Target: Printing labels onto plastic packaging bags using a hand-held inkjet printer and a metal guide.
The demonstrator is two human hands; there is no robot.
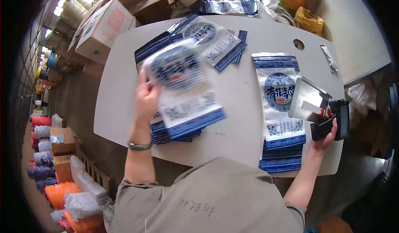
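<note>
My left hand (148, 95) grips the left edge of a white and blue printed packaging bag (185, 89), blurred by motion, above the left part of the table. Under it shows a stack of blue-edged bags (176, 138), mostly hidden. Beyond lies a fanned pile of the same bags (220, 41). My right hand (326, 138) is closed round a black handheld device (341, 118) with a shiny metal plate (305, 104) on its left side. The plate overlaps the right edge of another stack of bags (278, 129), whose top bag lies face up.
The white table (120, 104) has a round hole (299, 44) at the far right, near a small white packet (329, 58). Cardboard boxes (104, 31) and sacks (309, 21) crowd its far side. Coloured rolls (62, 193) stand on the floor at left.
</note>
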